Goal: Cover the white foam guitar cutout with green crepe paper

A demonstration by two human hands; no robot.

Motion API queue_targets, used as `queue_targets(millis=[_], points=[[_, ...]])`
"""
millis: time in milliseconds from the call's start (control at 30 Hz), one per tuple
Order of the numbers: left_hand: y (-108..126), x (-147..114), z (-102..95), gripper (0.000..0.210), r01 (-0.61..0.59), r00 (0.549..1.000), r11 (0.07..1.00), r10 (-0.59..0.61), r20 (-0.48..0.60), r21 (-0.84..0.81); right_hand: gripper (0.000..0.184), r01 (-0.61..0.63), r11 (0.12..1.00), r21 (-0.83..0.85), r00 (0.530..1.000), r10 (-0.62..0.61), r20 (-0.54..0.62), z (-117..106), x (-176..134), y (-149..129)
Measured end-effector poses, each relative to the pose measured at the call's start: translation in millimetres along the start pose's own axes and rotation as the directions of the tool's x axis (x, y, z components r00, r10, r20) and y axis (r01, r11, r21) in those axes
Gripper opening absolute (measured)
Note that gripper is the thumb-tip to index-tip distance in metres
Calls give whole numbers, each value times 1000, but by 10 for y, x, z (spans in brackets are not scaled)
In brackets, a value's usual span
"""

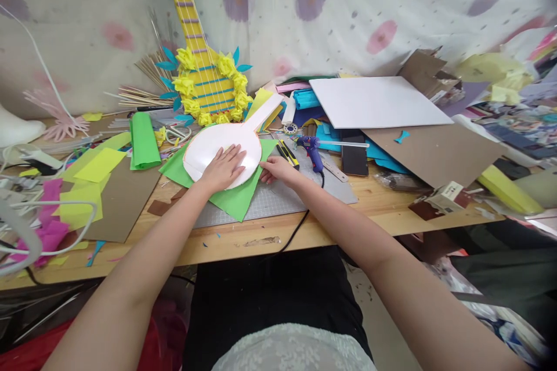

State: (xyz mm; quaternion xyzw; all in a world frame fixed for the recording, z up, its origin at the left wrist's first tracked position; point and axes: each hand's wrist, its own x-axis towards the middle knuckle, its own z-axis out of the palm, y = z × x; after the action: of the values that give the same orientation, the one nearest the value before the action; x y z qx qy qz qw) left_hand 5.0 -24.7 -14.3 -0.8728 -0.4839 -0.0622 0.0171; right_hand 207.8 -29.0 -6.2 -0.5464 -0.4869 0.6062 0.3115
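A white guitar-shaped board cutout [198,151], with a round body and a straight neck, lies on a sheet of green paper [237,202]. My left hand [224,167] rests flat on the cutout's body, fingers spread. At the right edge of the body my right hand [278,169] is closed in a pinch, close to the green paper; what lies between its fingertips is hidden. Under the paper is a grey cutting mat [313,185]. Beyond my right hand are a yellow-and-black utility knife [288,153] and a blue glue gun [311,153] with a clear glue stick in it.
Behind the cutout a yellow paper guitar [204,78] with flowers leans on the curtain. A green paper roll [144,140] and brown cardboard [124,206] lie left. To the right are a phone [354,159], a white board [378,101] and a cardboard sheet [435,153].
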Motion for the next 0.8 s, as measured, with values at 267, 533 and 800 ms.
queue_targets(millis=[267, 533, 800], points=[[3, -4, 18, 57, 49, 999, 998, -49, -15, -26, 29, 243, 970, 14, 960, -239, -145, 105, 45, 173], [75, -39, 65, 49, 43, 992, 999, -43, -120, 0, 24, 378, 922, -79, 911, -386, -144, 138, 124, 405], [67, -32, 72, 48, 44, 991, 999, -45, -125, -8, 39, 309, 951, -20, 883, -294, -367, 34, 269, 378]])
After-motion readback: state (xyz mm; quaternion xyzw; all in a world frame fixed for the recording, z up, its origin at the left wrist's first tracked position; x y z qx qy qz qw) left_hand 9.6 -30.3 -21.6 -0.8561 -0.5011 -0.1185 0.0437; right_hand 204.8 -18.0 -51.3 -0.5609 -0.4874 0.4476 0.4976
